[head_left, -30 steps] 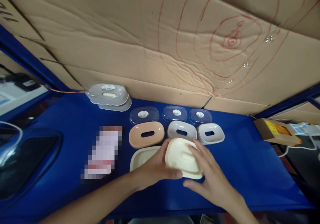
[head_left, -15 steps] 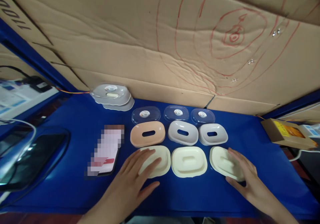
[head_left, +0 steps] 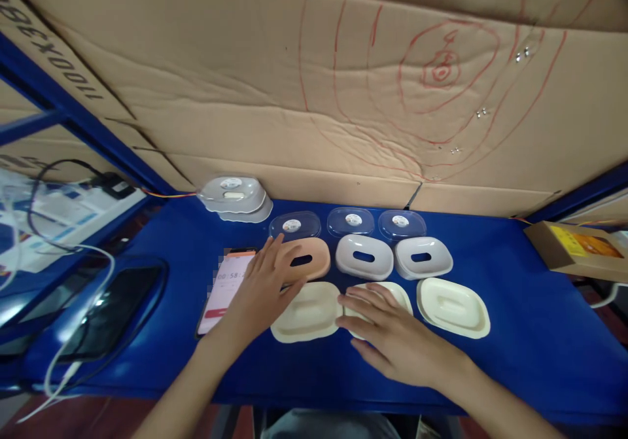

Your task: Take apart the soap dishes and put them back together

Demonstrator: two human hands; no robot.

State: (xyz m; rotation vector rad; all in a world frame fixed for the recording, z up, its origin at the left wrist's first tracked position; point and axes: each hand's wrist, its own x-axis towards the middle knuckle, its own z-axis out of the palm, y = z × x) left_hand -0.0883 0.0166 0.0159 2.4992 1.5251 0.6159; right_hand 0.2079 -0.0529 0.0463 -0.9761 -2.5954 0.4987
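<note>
My left hand (head_left: 267,279) is open with its fingers spread over the left side of a peach oval tray with a slot (head_left: 314,259). My right hand (head_left: 385,328) is open above the middle cream oval piece (head_left: 400,292), covering much of it. A cream piece (head_left: 307,315) lies below my left hand, and another cream piece (head_left: 454,307) lies at the right. Two white slotted trays stand beside the peach one: a middle tray (head_left: 350,269) and a right tray (head_left: 439,259). Behind them is a row of clear lids (head_left: 366,224) with round stickers.
At the back left sits a stack of grey trays (head_left: 245,213) under a clear lid. A phone (head_left: 220,301) showing a timer lies left of my left hand. Cables and a dark tablet (head_left: 112,311) are further left. A cardboard box (head_left: 574,246) stands at the right edge.
My left hand has moved up from the left cream piece to the peach tray. My right hand has left the right cream piece and moved left over the middle one. The view has shifted slightly.
</note>
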